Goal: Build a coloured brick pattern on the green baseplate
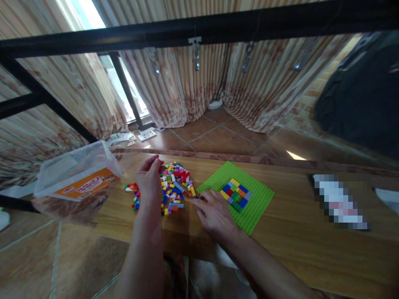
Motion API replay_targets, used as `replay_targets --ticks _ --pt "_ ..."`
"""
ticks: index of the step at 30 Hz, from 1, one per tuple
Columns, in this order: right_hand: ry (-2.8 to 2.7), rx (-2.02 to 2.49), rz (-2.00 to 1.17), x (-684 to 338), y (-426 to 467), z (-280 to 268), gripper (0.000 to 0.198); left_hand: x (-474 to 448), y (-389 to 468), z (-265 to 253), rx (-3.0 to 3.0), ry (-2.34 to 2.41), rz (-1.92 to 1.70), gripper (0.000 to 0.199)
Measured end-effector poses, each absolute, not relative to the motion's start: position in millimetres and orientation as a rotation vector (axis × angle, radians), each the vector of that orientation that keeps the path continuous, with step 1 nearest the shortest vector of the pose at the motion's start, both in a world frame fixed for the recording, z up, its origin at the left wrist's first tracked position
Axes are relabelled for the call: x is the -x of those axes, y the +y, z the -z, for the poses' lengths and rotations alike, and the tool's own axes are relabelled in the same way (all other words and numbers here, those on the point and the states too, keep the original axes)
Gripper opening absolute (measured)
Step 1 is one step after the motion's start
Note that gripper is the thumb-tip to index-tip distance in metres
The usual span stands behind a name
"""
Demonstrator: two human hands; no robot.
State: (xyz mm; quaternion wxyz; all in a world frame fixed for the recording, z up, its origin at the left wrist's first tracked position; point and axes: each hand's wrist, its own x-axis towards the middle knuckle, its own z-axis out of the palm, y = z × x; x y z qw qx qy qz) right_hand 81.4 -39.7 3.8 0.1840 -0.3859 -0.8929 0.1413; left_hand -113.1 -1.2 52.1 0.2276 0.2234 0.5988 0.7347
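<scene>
A heap of small multicoloured toy bricks [177,187] lies on the wooden table. Over its left part is my left hand [151,172], fingers curled together with the thumb; whatever they hold, if anything, is hidden. My right hand [216,211] rests low between the heap and a green baseplate [257,199]. Its thumb and forefinger are pinched at the heap's right edge, on what looks like a small dark blue brick, partly hidden. On the baseplate, a block of bricks [236,194] in yellow, red, blue, green and orange is pressed together near the middle.
A clear plastic tub [77,170] with an orange label stands at the table's left end. A blurred-out flat object [339,203] lies on the right of the table [289,232]. A black metal bar [174,35] with hanging clips crosses above, before striped curtains [187,83].
</scene>
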Motion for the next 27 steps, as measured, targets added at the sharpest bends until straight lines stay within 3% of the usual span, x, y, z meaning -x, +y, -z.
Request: replay_targets --ticks 7,16,22,27 --pt "-2.486 1.089 -0.448 -80 -39 -7 0.035 109 0 -52 -0.634 1.632 -2.014 0.027" --pt "-2.534 1.149 -0.292 -89 -35 6 0.025 153 -17 -60 -0.577 1.926 -2.316 0.028" --pt "-2.506 1.117 -0.226 -81 -36 14 0.021 177 -36 -49 -0.736 2.138 -1.884 0.021" --pt "-2.479 1.048 -0.324 -74 -37 16 0.023 172 -48 -46 -1.154 2.209 -1.146 0.018"
